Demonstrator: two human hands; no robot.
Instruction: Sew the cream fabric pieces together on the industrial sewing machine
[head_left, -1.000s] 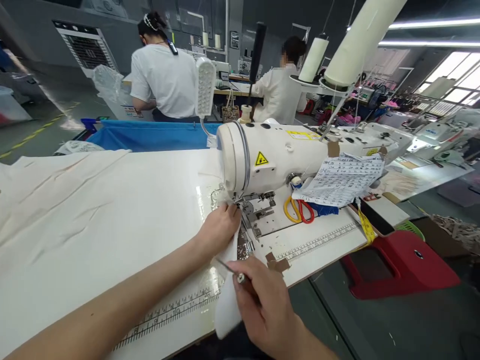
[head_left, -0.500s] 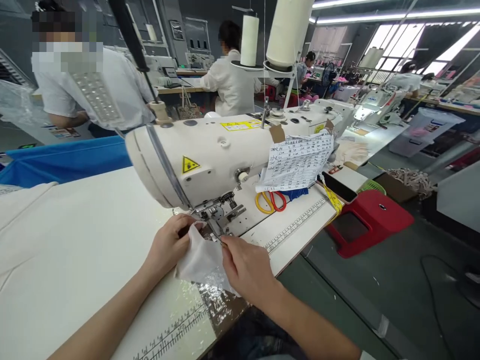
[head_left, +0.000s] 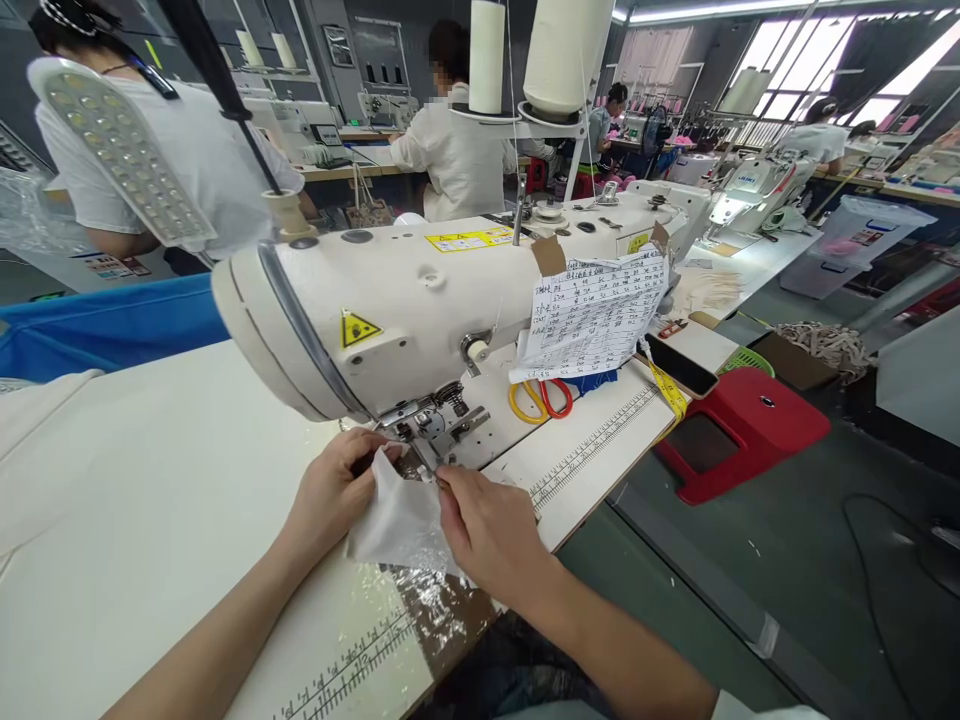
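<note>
A piece of thin white fabric (head_left: pixel 401 520) lies at the needle area of a white sewing machine (head_left: pixel 405 310). With closed fingers my left hand (head_left: pixel 334 490) grips the fabric's left edge, close below the machine head. My right hand (head_left: pixel 487 525) pinches the fabric's right edge beside the presser foot (head_left: pixel 427 452). Its fingertips are partly hidden, and I cannot make out whether a small tool is also in them. The fabric hangs slightly bunched between both hands, over a shiny taped strip (head_left: pixel 439 610) of the table.
Yellow-and-red-handled scissors (head_left: pixel 541 402) lie right of the needle area. A handwritten sheet (head_left: pixel 596 312) hangs on the machine; a phone (head_left: pixel 681 366) and tape measure (head_left: pixel 664 385) lie beyond. A red stool (head_left: pixel 757 425) stands right. A lamp (head_left: pixel 124 150) overhangs left. Co-workers sit behind.
The view has shifted slightly, so the machine sits a little further left and higher. Both hands stay on the fabric in nearly the same place.
</note>
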